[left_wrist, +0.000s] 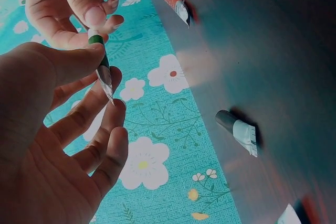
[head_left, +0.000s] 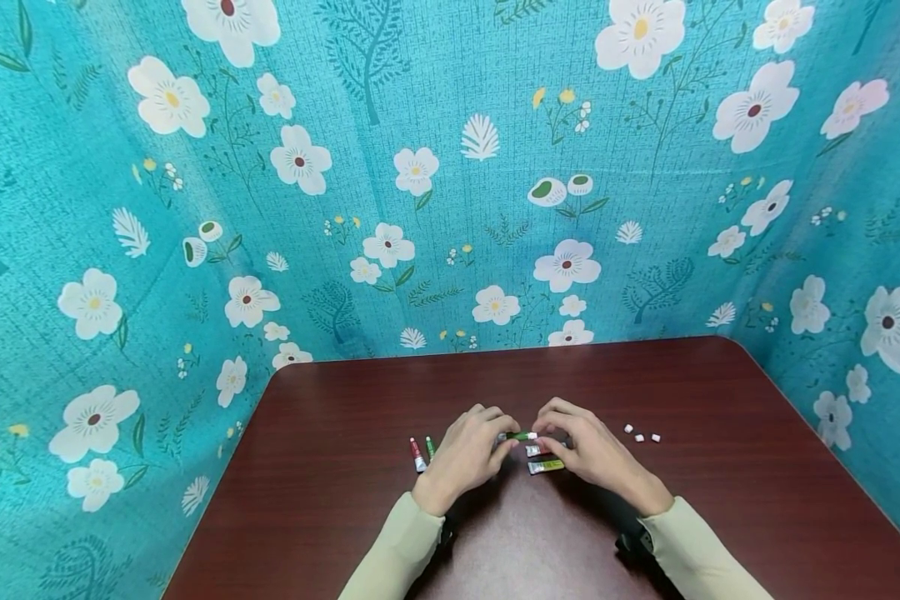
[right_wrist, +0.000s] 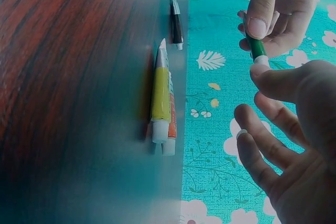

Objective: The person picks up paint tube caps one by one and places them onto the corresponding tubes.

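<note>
Between the two hands a small green paint tube (head_left: 522, 436) is held up, level with the fingertips. My left hand (head_left: 472, 446) pinches its body, the silver crimped end (left_wrist: 104, 81) pointing back toward the palm. At the other end, the thumb and fingers of my right hand (head_left: 588, 443) pinch the white cap (right_wrist: 261, 61). The cap looks joined to the tube. Below the hands lie a yellow paint tube (head_left: 546, 467) and an orange-red paint tube (head_left: 536, 451), side by side and both with white caps in the right wrist view.
Left of the hands, a red tube (head_left: 417, 455) and another green tube (head_left: 430, 447) lie on the dark red table (head_left: 330, 500). Three loose white caps (head_left: 640, 438) lie to the right. A flowered turquoise cloth (head_left: 450, 208) hangs behind the table and along its sides.
</note>
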A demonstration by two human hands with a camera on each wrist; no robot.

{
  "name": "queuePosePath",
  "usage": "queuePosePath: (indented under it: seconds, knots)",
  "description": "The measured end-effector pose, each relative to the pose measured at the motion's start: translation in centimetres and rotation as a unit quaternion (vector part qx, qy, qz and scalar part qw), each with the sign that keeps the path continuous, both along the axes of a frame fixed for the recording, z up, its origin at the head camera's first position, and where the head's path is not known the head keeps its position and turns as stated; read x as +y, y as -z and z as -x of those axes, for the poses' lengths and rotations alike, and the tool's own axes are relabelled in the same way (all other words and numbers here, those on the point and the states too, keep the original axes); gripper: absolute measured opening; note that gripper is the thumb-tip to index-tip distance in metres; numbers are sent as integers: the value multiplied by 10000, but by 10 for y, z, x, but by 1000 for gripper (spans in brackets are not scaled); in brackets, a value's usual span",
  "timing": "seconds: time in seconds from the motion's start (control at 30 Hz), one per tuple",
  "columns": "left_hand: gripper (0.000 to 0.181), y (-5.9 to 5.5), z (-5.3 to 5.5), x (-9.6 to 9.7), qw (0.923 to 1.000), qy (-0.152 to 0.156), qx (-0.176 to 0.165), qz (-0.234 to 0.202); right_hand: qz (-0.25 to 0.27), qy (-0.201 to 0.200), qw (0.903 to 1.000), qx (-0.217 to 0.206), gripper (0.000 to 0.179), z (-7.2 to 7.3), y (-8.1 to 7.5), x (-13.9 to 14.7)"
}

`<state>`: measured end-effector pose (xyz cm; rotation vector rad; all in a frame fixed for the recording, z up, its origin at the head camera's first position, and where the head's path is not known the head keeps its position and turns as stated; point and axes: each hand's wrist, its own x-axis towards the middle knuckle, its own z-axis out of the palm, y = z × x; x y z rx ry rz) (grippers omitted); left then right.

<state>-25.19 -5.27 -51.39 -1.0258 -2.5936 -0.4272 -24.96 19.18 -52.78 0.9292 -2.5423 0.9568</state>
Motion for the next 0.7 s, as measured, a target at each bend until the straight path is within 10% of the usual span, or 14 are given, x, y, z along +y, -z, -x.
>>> queuePosePath:
  seconds: [0.7]
  knots:
    - [15,-2,-2,-1,10000,-56,6,31,53,-90,9999,-49,13,1,4,-1]
